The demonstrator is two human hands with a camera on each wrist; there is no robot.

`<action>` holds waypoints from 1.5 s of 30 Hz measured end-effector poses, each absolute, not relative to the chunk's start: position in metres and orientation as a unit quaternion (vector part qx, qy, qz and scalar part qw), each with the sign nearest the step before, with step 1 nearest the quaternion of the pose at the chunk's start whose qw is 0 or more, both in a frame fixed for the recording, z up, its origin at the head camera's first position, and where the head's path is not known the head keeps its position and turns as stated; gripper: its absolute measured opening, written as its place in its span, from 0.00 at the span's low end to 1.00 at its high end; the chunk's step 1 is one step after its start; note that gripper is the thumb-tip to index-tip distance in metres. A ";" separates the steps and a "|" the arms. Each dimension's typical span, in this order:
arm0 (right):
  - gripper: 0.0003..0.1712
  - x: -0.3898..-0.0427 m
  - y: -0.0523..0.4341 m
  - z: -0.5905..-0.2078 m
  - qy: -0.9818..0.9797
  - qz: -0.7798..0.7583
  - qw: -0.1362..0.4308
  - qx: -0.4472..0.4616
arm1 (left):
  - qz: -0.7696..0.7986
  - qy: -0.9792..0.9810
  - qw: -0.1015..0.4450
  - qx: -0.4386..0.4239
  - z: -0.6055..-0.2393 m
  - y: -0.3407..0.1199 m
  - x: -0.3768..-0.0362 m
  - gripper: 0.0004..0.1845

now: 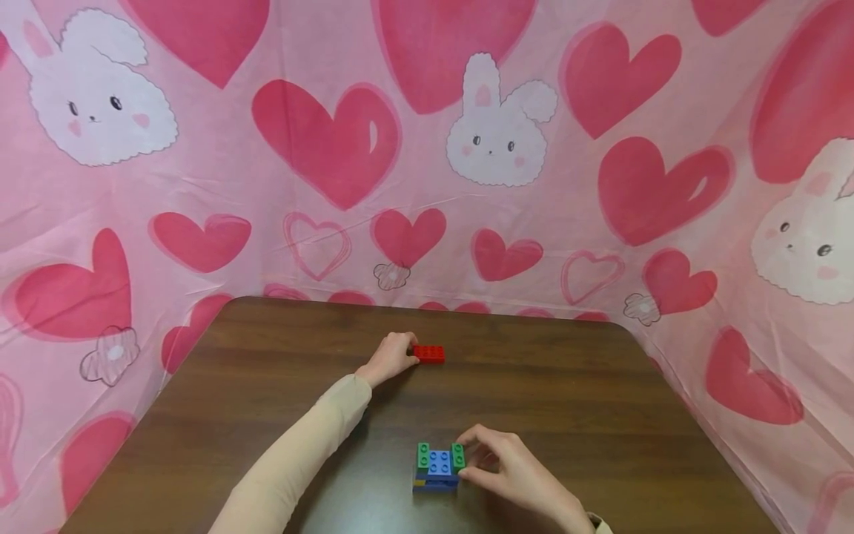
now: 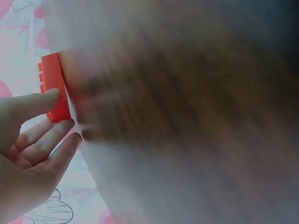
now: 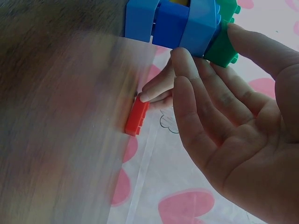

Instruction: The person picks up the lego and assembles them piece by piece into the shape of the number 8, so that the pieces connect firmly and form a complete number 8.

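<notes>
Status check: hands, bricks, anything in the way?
Left hand pinching red brick on table. Right hand gripping brick stack. Nothing between them.

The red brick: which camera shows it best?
The left wrist view: the red brick fills more of the frame, fingertips on it. The head view shows it small; the right wrist view, edge-on and distant.
</notes>
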State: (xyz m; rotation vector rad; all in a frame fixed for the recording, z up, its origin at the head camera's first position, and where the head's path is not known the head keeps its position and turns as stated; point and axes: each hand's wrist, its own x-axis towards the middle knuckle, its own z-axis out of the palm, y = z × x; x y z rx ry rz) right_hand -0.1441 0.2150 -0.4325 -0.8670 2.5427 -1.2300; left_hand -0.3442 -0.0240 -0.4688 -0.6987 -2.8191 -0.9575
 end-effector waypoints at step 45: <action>0.16 -0.142 0.215 -0.433 0.855 -0.419 0.084 -0.295 | -0.334 -0.911 0.024 -0.241 -0.457 -0.035 -0.313 0.13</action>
